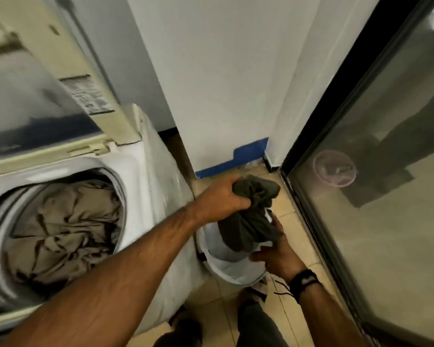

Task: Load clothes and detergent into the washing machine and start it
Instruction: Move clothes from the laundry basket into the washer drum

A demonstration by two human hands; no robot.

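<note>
A dark garment (248, 221) is gripped above a white laundry basket (233, 266) beside the open washing machine (136, 171).

The garment's bunched top is clenched in the left hand (221, 196), whose fingers are curled round the cloth; the rest hangs down into the basket, so its lower end is hidden. The right hand (276, 254) is seen at the basket's rim, partly covered by the garment; its fingers appear curled on the rim or the cloth, but which cannot be told. A dark wristband (303, 281) is worn on that wrist. The drum is filled with crumpled beige fabric (60, 234), and the raised lid (48, 71) is blurred and cut off at the top and left. The basket is set on the tiled floor (293, 221), between the machine and a glass door (386, 171).
</note>
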